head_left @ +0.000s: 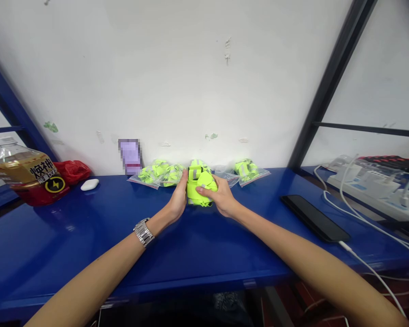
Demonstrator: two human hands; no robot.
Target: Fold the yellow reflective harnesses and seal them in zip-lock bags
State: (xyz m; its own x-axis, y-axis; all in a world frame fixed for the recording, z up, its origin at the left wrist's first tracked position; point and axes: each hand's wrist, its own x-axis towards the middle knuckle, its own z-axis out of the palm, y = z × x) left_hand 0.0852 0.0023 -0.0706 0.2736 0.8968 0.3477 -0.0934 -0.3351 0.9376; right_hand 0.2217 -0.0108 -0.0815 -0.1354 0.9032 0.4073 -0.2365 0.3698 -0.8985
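Observation:
Between my two hands is a folded reflective vest point(199, 187), neon yellow with grey strips and a bit of black, bundled small above the table. My left hand point(180, 195) presses along its left side, palm inward, with the fingers mostly hidden behind it. On the right, my right hand point(223, 195) grips it with the thumb across the front. Behind, against the wall, more neon-yellow bundles lie in clear zip bags, with one bag point(157, 171) to the left and another bag point(248, 170) to the right.
The blue table point(204, 245) meets a white wall. At the left stand a large drink bottle point(27, 170), a red plastic bag point(73, 170) and a white earbud case point(89, 184). To the right lie a black phone point(313, 217) on a white cable and a power strip point(378, 181).

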